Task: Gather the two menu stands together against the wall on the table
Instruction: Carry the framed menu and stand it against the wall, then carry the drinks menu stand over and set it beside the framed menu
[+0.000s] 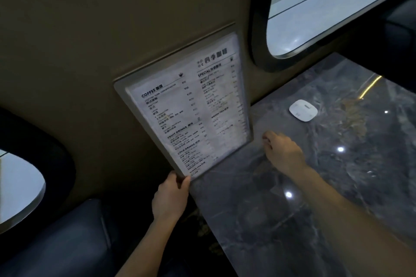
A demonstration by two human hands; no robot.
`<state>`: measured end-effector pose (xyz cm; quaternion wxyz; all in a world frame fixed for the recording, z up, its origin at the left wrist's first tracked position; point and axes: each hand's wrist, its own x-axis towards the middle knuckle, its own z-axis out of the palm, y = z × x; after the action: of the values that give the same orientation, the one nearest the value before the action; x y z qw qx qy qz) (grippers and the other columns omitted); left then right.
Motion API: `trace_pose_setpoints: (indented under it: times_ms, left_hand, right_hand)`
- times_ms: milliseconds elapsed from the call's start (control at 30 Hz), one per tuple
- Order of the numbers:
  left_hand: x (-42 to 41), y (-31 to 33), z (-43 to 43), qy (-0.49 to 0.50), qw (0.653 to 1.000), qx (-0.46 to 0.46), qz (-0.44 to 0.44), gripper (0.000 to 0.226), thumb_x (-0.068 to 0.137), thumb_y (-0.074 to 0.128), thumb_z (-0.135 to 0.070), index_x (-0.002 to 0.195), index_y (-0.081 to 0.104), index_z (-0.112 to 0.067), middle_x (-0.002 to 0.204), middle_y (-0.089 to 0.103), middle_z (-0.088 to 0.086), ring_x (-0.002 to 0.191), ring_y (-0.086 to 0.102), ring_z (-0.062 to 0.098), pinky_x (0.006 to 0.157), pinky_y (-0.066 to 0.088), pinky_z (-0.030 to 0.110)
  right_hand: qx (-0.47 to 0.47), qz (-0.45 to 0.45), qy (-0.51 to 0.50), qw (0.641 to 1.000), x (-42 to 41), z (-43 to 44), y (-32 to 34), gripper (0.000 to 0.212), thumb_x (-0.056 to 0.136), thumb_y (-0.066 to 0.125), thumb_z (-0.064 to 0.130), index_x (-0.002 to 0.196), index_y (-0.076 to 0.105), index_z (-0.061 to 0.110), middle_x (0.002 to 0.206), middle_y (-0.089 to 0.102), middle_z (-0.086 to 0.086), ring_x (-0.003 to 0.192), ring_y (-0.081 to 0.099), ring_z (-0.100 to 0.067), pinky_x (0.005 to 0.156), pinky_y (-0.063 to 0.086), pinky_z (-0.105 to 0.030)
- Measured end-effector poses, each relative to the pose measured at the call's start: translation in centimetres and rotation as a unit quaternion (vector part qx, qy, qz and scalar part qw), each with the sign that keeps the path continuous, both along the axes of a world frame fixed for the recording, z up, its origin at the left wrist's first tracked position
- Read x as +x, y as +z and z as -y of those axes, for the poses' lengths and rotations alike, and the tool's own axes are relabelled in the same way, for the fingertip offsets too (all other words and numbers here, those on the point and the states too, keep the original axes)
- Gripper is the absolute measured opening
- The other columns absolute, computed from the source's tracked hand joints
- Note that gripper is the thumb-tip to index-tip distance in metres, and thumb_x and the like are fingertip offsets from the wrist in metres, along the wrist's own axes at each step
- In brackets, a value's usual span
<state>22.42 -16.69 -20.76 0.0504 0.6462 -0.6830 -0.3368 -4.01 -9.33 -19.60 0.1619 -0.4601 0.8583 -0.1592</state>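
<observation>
A clear acrylic menu stand [186, 110] with a printed drinks list leans flat against the beige wall [112, 29] at the left edge of the dark marble table [281, 198]. My left hand [172, 195] pinches its lower near corner between thumb and fingers. My right hand [282, 153] hovers just right of the stand's lower far corner with its fingers curled, apart from the stand and holding nothing. Only one menu sheet shows; whether a second stand sits behind it is hidden.
A small white rounded device [303, 110] lies on the table farther back. An oval window [337, 7] is set in the wall above the table. A dark padded seat [67, 243] runs along the lower left, beside another window [18, 186].
</observation>
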Motion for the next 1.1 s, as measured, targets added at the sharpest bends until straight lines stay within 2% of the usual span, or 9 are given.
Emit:
trace_pose_setpoints:
  times_ms: [67,133,233,333,467,567,733,867,1100]
  left_hand:
    - [-0.7,0.4,-0.8,0.017,0.999,0.022,0.021,0.029,0.086,0.049,-0.047,0.097,0.048,-0.020,0.088,0.063,0.001,0.078,0.061,0.021,0.069,0.051,0.036]
    - [-1.1,0.6,-2.2,0.025,0.999,0.037,0.017,0.045,0.086,0.048,-0.049,0.115,0.042,-0.016,0.101,0.064,0.008,0.087,0.062,0.028,0.072,0.049,0.037]
    - [-1.5,0.8,-4.1,0.060,0.997,0.050,-0.007,0.061,0.085,0.049,-0.050,0.131,0.029,-0.014,0.110,0.064,0.010,0.095,0.062,0.031,0.078,0.047,0.038]
    - [-2.6,1.3,-6.0,0.059,0.997,0.033,-0.039,0.044,0.086,0.052,-0.044,0.117,0.043,-0.016,0.104,0.066,0.011,0.085,0.059,0.026,0.076,0.045,0.036]
    - [-6.5,1.8,-9.9,-0.114,0.989,-0.004,-0.091,0.024,0.085,0.057,-0.037,0.099,0.054,-0.017,0.085,0.065,0.003,0.086,0.062,0.027,0.076,0.046,0.035]
    - [-11.0,2.0,-13.3,-0.254,0.960,-0.018,-0.116,0.037,0.083,0.058,-0.038,0.113,0.053,-0.017,0.098,0.065,0.004,0.095,0.061,0.025,0.083,0.046,0.035]
    - [-18.8,2.4,-19.9,-0.468,0.875,-0.061,-0.109,0.047,0.085,0.056,-0.040,0.123,0.049,-0.013,0.126,0.057,0.013,0.118,0.050,0.028,0.100,0.038,0.035]
    - [-22.6,3.1,-26.1,-0.564,0.807,-0.101,-0.144,0.050,0.082,0.058,-0.039,0.120,0.052,-0.008,0.121,0.059,0.016,0.113,0.052,0.031,0.097,0.039,0.037]
    - [-25.9,3.1,-35.8,-0.653,0.742,-0.057,-0.137,0.045,0.085,0.056,-0.039,0.119,0.052,-0.010,0.123,0.059,0.016,0.115,0.052,0.030,0.096,0.042,0.039]
  right_hand:
    - [-0.009,0.000,-0.008,1.000,-0.3,-1.5,0.2,0.025,0.091,0.043,0.019,0.111,0.053,0.008,0.110,0.059,-0.018,0.097,0.055,-0.037,0.073,0.043,-0.038]
    - [-0.017,0.004,-0.014,1.000,-0.8,-3.4,0.3,0.023,0.090,0.044,0.019,0.108,0.052,0.008,0.108,0.058,-0.018,0.096,0.055,-0.036,0.072,0.043,-0.039]
    - [-0.014,-0.005,-0.044,0.999,-1.4,-7.0,0.5,0.025,0.089,0.048,0.023,0.109,0.052,0.009,0.111,0.059,-0.017,0.099,0.056,-0.035,0.077,0.044,-0.040]
    - [-0.027,-0.031,-0.086,0.995,-1.9,-11.0,0.7,0.026,0.087,0.051,0.024,0.105,0.053,0.006,0.105,0.060,-0.020,0.094,0.057,-0.039,0.075,0.046,-0.044]
    - [-0.018,-0.045,-0.137,0.989,-2.5,-16.8,1.0,0.032,0.087,0.050,0.024,0.114,0.049,0.006,0.110,0.059,-0.018,0.098,0.056,-0.037,0.078,0.047,-0.044]
    - [-0.026,-0.057,-0.182,0.981,-2.6,-21.6,1.2,0.032,0.086,0.053,0.025,0.112,0.051,0.007,0.108,0.059,-0.017,0.097,0.057,-0.038,0.078,0.047,-0.044]
    - [-0.011,-0.065,-0.270,0.961,-2.6,-29.8,1.8,0.036,0.085,0.054,0.029,0.116,0.050,0.012,0.114,0.059,-0.017,0.104,0.056,-0.035,0.084,0.046,-0.043]
    - [-0.004,-0.080,-0.338,0.938,-1.8,-37.1,2.2,0.038,0.084,0.055,0.029,0.117,0.051,0.012,0.115,0.059,-0.016,0.105,0.056,-0.034,0.083,0.046,-0.041]
    - [0.038,-0.051,-0.469,0.881,1.1,-49.9,2.3,0.038,0.088,0.050,0.032,0.119,0.048,0.010,0.119,0.055,-0.014,0.105,0.054,-0.033,0.080,0.046,-0.041]
